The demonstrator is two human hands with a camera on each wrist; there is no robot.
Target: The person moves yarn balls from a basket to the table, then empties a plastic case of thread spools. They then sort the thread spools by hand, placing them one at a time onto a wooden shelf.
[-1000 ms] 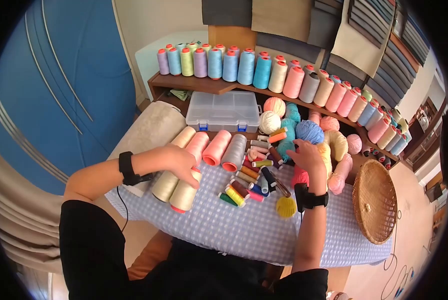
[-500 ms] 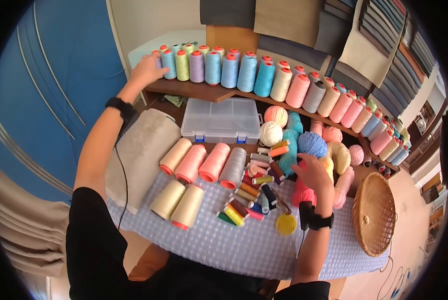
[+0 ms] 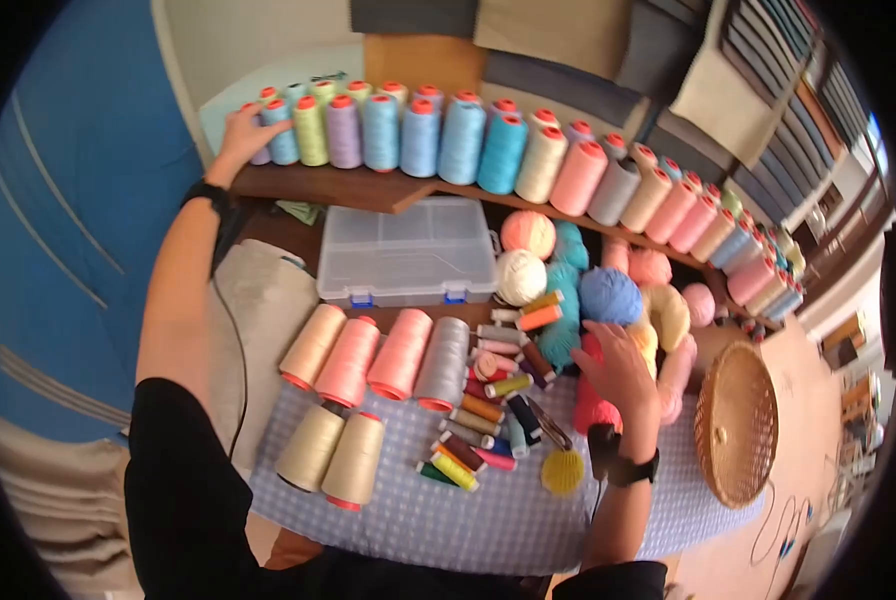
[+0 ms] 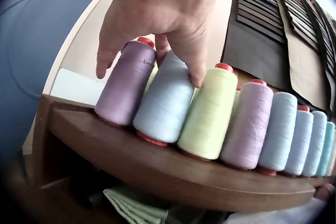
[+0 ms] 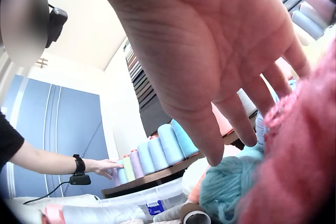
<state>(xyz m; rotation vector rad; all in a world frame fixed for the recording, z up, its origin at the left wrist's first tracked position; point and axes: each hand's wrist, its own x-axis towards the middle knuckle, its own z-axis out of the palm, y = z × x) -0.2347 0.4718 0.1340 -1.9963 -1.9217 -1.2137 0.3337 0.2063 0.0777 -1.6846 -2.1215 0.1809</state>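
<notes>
My left hand [image 3: 238,138] reaches over the left end of the row of thread cones on the shelf. In the left wrist view its thumb presses the right side of a light blue thread cone [image 4: 165,100], and one finger goes behind that cone. Another finger hangs on the far left of a purple thread cone [image 4: 126,85]. Both cones stand upright on the wood. Over the hot-pink yarn [image 5: 302,166], my right hand [image 3: 620,370] hovers palm down with loose, spread fingers and holds nothing. A teal yarn skein [image 5: 228,184] lies under its fingertips in the right wrist view.
On the checked cloth [image 3: 408,520] are several large cones, including a grey cone [image 3: 442,362] and a cream cone [image 3: 354,460], plus many small spools. A clear plastic case [image 3: 408,250] sits behind. A wicker basket [image 3: 736,425] stands at right; a grey fabric roll [image 3: 263,310] lies left.
My left hand has let go of a cream cone on the table and moved up and left to the shelf cones. My right hand has drawn back slightly from the blue yarn ball.
</notes>
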